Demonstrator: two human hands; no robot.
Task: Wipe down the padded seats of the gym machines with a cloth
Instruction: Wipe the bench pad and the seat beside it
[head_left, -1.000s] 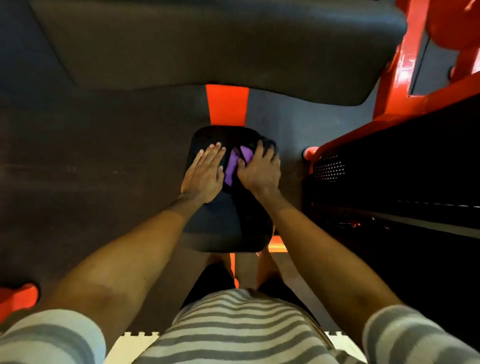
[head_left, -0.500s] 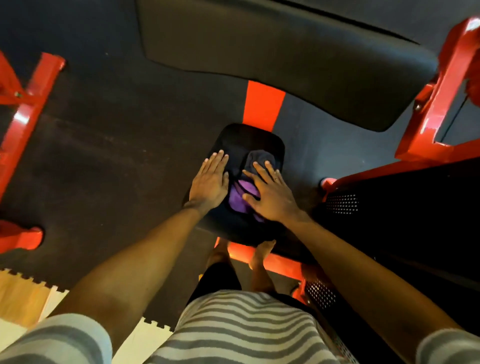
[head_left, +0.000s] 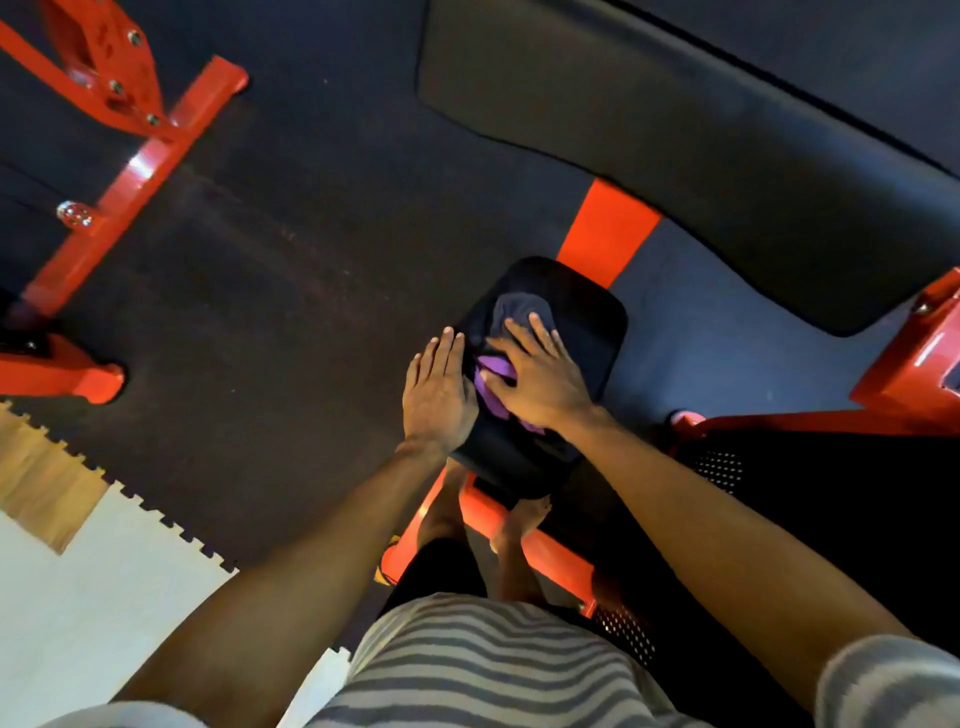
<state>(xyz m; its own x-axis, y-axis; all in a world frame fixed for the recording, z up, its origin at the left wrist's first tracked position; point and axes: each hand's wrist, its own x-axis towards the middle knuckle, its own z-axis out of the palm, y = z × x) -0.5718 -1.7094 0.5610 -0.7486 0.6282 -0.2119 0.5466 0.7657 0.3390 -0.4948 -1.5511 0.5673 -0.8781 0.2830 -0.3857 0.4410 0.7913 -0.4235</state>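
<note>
Dark rubber flooring (head_left: 260, 312) covers most of this gym corner, with a pale interlocking foam mat (head_left: 78, 597) at its near edge. Closest to me is the person's striped shirt (head_left: 467, 665); they are leaning well forward over the machine, probably to put some weight into the wipe. Both bare arms reach out over a red base bar (head_left: 550, 551) to the small black seat pad (head_left: 587, 322). The left hand (head_left: 436, 395) lies flat on the pad's left edge, fingers straight and together, holding nothing; I'd guess it braces the body or steadies the seat. Just beside it the right hand (head_left: 540, 379) presses down with fingers spread on the cloth (head_left: 493, 374), a bunched purple and dark rag lying on the middle of the seat, some of it poking out past the fingertips. A flat palm like that suits rubbing rather than lifting. Beyond the seat an orange upright (head_left: 605, 228) runs up to the big black back pad (head_left: 675, 156), which looks untouched, and far off to the left stands another red frame (head_left: 130, 171)
</note>
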